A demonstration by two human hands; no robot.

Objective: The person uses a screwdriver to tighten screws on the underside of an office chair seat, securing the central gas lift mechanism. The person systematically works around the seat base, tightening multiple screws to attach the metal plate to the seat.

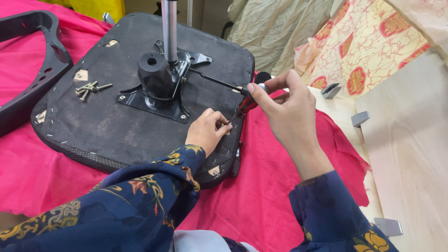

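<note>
From the head camera, an upturned office chair seat [140, 116] is lying underside-up on a pink cloth [280, 186], which is keeping its screw holes facing the person. The left hand [207, 132] is resting on the seat near its right edge, fingertips pinching something small at a hole, apparently a screw, steadying it upright. The right hand [284, 109] is wrapping closed around a red-handled screwdriver [245, 106], angling its tip down toward that same spot. A small pile of spare screws [90, 88] is lying on the seat's far left, within reach. The black tilt mechanism [158, 77] with its gas cylinder [170, 28] is standing bolted at the centre.
</note>
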